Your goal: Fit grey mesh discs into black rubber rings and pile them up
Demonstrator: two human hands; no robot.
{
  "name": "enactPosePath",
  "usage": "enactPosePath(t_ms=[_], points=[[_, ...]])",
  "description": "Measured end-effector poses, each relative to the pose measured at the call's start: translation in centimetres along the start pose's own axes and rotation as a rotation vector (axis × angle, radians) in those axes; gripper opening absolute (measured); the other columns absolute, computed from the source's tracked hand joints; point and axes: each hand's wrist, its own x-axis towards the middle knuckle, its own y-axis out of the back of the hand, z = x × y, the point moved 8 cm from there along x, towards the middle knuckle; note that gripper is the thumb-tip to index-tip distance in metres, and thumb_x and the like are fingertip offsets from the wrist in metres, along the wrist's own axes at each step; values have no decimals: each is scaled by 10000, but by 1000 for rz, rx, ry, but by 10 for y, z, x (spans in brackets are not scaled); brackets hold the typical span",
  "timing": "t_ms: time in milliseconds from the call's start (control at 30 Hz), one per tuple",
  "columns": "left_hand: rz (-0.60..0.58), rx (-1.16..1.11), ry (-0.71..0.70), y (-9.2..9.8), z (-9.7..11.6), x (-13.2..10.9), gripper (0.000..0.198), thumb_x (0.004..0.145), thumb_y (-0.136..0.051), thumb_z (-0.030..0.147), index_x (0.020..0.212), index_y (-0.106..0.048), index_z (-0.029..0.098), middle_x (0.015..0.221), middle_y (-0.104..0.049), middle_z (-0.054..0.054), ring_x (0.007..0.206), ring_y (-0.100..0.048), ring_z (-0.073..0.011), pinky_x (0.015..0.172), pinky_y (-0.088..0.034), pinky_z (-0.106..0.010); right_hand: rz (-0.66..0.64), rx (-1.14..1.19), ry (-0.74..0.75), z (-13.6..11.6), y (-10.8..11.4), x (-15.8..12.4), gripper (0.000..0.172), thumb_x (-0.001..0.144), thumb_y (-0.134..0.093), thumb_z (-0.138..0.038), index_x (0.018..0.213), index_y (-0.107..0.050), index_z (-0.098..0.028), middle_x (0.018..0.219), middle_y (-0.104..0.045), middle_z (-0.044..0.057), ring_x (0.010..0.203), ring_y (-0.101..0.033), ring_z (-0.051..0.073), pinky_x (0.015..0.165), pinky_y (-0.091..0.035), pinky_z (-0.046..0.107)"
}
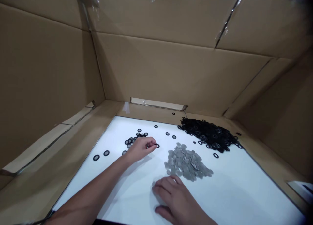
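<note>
Cannot see all of the black ring (158, 145), partly covered by the fingertips of the left hand (141, 148). Cannot tell how far the grey disc (154, 184) reaches under the fingers of the right hand (177, 197). Lose the left forearm (97, 189) at the near edge. Cannot separate most rings in the far-right black ring heap (210, 133). Cannot identify the white item (302, 189), cut off at right.

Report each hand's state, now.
Left hand: closed, pinching a black ring.
Right hand: partly open, thumb apart from the fingers; anything under the fingertips cannot be told.
</note>
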Motion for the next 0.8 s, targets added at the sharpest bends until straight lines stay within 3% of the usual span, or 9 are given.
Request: enactPosePath(t_ms=[233, 333, 433, 567, 700, 800], points=[[-24, 18, -31, -2, 5, -1, 202, 886, -599, 366, 889, -725, 208, 761, -696, -15, 690, -615, -158, 623, -439, -244, 154, -69, 69, -15, 4, -20, 598, 890, -668, -551, 1365, -587, -196, 1231, -699, 137, 1072, -635, 317, 875, -493, 430], [-36, 24, -42, -4, 6, -2, 198, 884, -597, 362, 890, -726, 213, 766, -704, -16, 713, -630, -167, 642, -447, -253, 201, -119, 152, -28, 0, -21, 601, 894, -645, -588, 1356, -596, -208, 1218, -714, 130, 1019, -655, 308, 842, -505, 429], [-38, 25, -38, -4, 6, -2, 206, 876, -603, 379, 894, -727, 215, 767, -707, -19, 712, -630, -174, 647, -448, -260, 268, -153, 218, -39, -10, -23, 457, 930, -635, -470, 1270, -633, -165, 1136, -744, 124, 948, -668, 291, 799, -510, 413], [-45, -9, -36, -4, 7, -3, 191, 865, -619, 375, 884, -729, 220, 762, -707, -17, 709, -630, -173, 654, -443, -260, 423, -205, 245, -46, -24, -38, 144, 923, -610, -166, 1049, -671, -199, 879, -773, 50, 777, -673, 225, 688, -488, 350], [-44, -103, -23, -6, 7, -4, 165, 844, -654, 359, 856, -733, 215, 753, -695, -14, 717, -620, -164, 655, -440, -256, 440, -106, 259, -45, -27, -47, 164, 911, -579, -93, 949, -655, -233, 729, -736, 3, 648, -648, 177, 626, -461, 322], [-30, -231, 29, -8, 3, -2, 205, 812, -702, 397, 830, -724, 194, 760, -682, -22, 704, -606, -156, 618, -463, -245, 430, 199, 116, -21, -2, -31, 138, 892, -595, -148, 949, -669, -249, 801, -742, 20, 720, -670, 191, 670, -495, 324]])
